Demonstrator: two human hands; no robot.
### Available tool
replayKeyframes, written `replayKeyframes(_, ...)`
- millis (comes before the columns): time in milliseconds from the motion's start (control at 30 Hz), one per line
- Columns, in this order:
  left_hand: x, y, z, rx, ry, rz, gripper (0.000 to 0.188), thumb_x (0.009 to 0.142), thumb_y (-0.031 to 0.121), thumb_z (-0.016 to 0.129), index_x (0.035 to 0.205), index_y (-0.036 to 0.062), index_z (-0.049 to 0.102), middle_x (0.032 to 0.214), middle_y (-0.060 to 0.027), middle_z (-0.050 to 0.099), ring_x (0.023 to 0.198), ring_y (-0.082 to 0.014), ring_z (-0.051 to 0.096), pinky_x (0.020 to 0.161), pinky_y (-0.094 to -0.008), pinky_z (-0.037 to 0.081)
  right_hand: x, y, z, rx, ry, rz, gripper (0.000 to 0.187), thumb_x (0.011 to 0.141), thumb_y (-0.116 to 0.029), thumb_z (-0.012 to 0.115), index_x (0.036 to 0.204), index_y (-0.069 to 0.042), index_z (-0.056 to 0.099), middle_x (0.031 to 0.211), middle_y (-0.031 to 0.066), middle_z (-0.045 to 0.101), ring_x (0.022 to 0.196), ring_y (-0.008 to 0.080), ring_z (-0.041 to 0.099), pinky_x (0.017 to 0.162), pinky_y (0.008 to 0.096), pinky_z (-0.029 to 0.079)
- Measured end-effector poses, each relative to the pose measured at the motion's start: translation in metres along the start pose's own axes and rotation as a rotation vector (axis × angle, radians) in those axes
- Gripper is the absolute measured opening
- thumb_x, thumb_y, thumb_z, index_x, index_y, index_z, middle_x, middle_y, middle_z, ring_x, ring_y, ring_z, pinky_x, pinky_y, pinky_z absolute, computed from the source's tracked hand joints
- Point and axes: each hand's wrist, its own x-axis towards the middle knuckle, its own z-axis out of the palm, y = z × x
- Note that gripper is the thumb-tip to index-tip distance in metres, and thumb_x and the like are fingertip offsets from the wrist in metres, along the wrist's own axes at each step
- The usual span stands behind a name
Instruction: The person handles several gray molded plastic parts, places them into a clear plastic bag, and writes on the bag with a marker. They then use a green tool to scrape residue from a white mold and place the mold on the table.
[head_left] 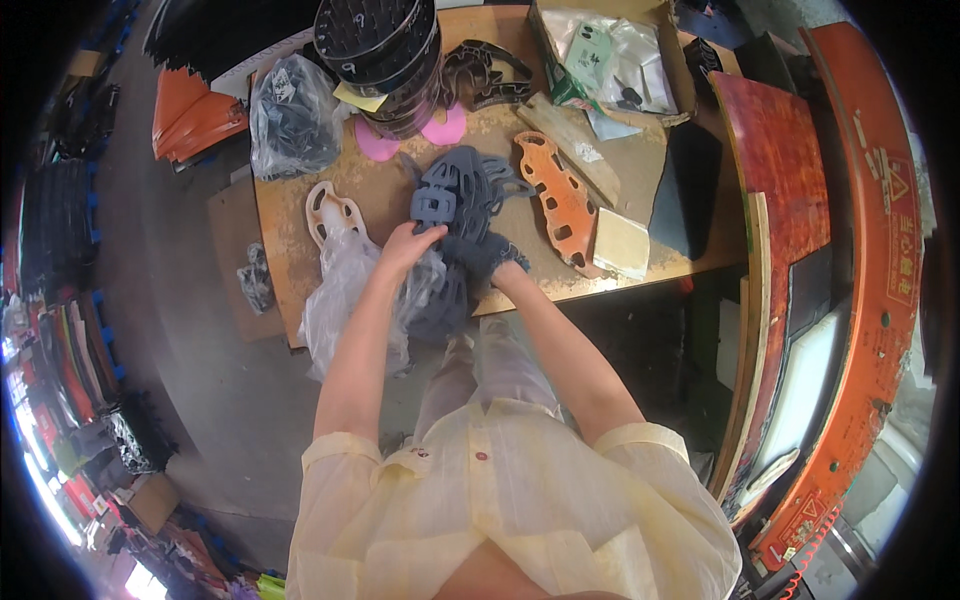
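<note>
Grey slotted pieces (pixel 462 178) sit bunched on the surface (pixel 288 235), bare left hand (pixel 408 247) pinching one between its fingers, gloved right hand (pixel 484 256) against them, its grip impossible to tell, orange plate (pixel 556 195) right.

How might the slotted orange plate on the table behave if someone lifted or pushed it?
The orange plate would likely be stiff, given its crisp outline; its cutouts suggest lightness; and lying flat, it seems unlikely to roll.
</note>
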Motion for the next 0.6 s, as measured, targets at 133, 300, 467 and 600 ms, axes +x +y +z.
replayKeyframes(133, -0.005, 0.000, 0.008, 0.228, 0.029, 0.106, 0.048, 0.077, 0.034, 0.071, 0.109, -0.0014, 0.060, 0.107, -0.0102, 0.059, 0.096, -0.0183, 0.056, 0.083, -0.0297, 0.044, -0.020, 0.003, 0.005, 0.090, 0.089, 0.004, 0.042, 0.080, -0.022, 0.066, 0.118, -0.007, 0.057, 0.107, 0.0064, 0.063, 0.092, 0.0180, 0.061, 0.081, 0.0320, 0.049)
replayKeyframes(300, -0.025, 0.013, 0.013, 0.052, -0.139, 0.192, 0.051, 0.079, 0.042, 0.067, 0.112, 0.0035, 0.059, 0.108, -0.0082, 0.056, 0.103, -0.0159, 0.051, 0.089, -0.0288, 0.040, -0.035, 0.015, 0.004, 1.143, -0.027, 0.191, 0.045, 0.081, -0.022, 0.065, 0.122, -0.007, 0.054, 0.114, 0.0118, 0.062, 0.101, 0.0246, 0.061, 0.087, 0.0383, 0.049)
replayKeyframes(467, -0.031, 0.005, -0.002, -0.210, -0.050, 0.004, 0.050, 0.087, 0.045, 0.059, 0.112, 0.0020, 0.059, 0.110, -0.0051, 0.058, 0.098, -0.0132, 0.052, 0.083, -0.0257, 0.041, -0.041, 0.025, -0.026, 1.257, -0.204, 0.159, 0.053, 0.076, -0.019, 0.068, 0.124, -0.003, 0.051, 0.112, 0.0146, 0.062, 0.099, 0.0296, 0.062, 0.090, 0.0450, 0.050)
replayKeyframes(600, -0.016, -0.020, 0.004, -0.004, 0.122, 0.000, 0.051, 0.088, 0.045, 0.057, 0.109, -0.0005, 0.061, 0.098, -0.0044, 0.062, 0.087, -0.0133, 0.055, 0.078, -0.0270, 0.042, -0.042, 0.031, -0.031, 1.313, -0.232, 0.171, 0.054, 0.077, -0.019, 0.067, 0.125, -0.002, 0.050, 0.113, 0.0164, 0.061, 0.098, 0.0299, 0.062, 0.090, 0.0443, 0.050)
